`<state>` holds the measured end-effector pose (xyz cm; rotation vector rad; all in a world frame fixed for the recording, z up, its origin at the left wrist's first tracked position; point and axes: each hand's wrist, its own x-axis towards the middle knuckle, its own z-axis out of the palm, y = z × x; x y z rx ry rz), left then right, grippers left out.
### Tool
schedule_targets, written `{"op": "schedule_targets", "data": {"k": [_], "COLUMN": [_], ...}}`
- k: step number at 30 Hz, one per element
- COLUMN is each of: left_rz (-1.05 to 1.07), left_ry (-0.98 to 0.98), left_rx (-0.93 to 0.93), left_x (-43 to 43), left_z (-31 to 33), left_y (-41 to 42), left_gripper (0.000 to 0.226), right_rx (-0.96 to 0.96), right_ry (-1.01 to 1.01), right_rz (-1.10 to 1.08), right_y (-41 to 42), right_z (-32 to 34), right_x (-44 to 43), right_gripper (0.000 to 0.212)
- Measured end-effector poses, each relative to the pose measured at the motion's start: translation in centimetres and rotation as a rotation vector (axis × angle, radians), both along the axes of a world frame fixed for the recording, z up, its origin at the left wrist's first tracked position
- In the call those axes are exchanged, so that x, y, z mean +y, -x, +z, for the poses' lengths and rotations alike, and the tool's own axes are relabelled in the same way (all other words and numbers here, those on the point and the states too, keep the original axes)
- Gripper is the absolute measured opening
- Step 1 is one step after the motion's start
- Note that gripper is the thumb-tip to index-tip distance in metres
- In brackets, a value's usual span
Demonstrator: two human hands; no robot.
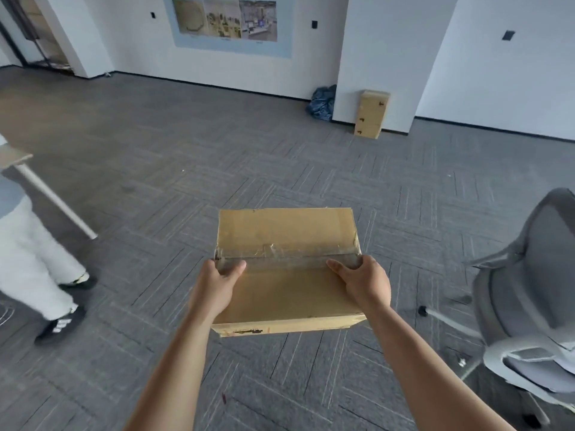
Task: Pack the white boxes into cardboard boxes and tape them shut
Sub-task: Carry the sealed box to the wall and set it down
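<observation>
place: office | grey carpet tiles [155,157] underfoot | mesh swivel chair [532,300] at 4 o'clock | wall poster [227,23] at 12 o'clock

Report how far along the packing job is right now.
Done: the cardboard box is closed, with clear tape along its top seam. In hand: the left hand and right hand grip its two sides, holding it above the carpet. Left: setting it down, perhaps by the tan stack at the far wall. No white boxes or open cartons show, so I cannot tell how many remain.
</observation>
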<state>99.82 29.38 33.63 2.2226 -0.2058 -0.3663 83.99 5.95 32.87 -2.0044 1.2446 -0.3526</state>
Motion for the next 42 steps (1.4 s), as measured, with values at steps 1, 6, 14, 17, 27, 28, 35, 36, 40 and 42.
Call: {"op": "schedule_targets", "data": {"k": [1, 6, 14, 17, 27, 28, 35, 36, 40, 42], "left_rz": [-0.019, -0.099, -0.137, -0.121, -0.126, -0.136, -0.262, -0.282, -0.353, -0.377], "left_ry": [-0.002, 0.035, -0.024, -0.029, -0.013, -0.009, -0.021, -0.019, -0.029, -0.034], "left_rx": [0.003, 0.026, 0.020, 0.000, -0.004, -0.002, -0.003, -0.009, -0.011, -0.008], "left_x": [-1.5, -9.8, -26.3, -31.9, -46.8, -48.2, -60.5, -62.5, -69.7, -73.7], "left_z": [0.1, -0.5, -1.2, 0.1, 0.3, 0.0, 0.1, 0.3, 1.2, 1.2], "left_y": [-2.1, -10.9, -23.3, -27.8, -44.6, -46.4, -61.9, -64.0, -69.9, -72.5], "left_gripper": [0.053, 0.053, 0.052, 0.049, 0.047, 0.048, 0.051, 0.051, 0.052, 0.050], "right_rx": [-0.002, 0.003, -0.020, -0.036, -0.038, -0.037, -0.045, -0.050, -0.055, -0.057], "right_ry": [-0.005, -0.010, -0.034, -0.028, -0.005, -0.002, 0.002, 0.001, 0.005, 0.002], "right_rz": [-0.023, -0.115, -0.150, -0.147, -0.154, -0.159, -0.281, -0.303, -0.373, -0.408], "right_y": [-1.6, -8.5, -20.2, -25.3, -41.9, -43.5, -56.6, -58.3, -63.1, -65.3], "right_z": [0.1, -0.6, -2.2, -1.4, -0.2, -0.3, -0.4, -0.2, 0.6, 0.6], "right_x": [-1.1, -8.0, -23.7, -29.5, -44.2, -45.4, -55.1, -56.7, -62.3, -65.6], "right_gripper": [0.057, 0.057, 0.055, 0.054, 0.055, 0.056, 0.053, 0.053, 0.053, 0.053]}}
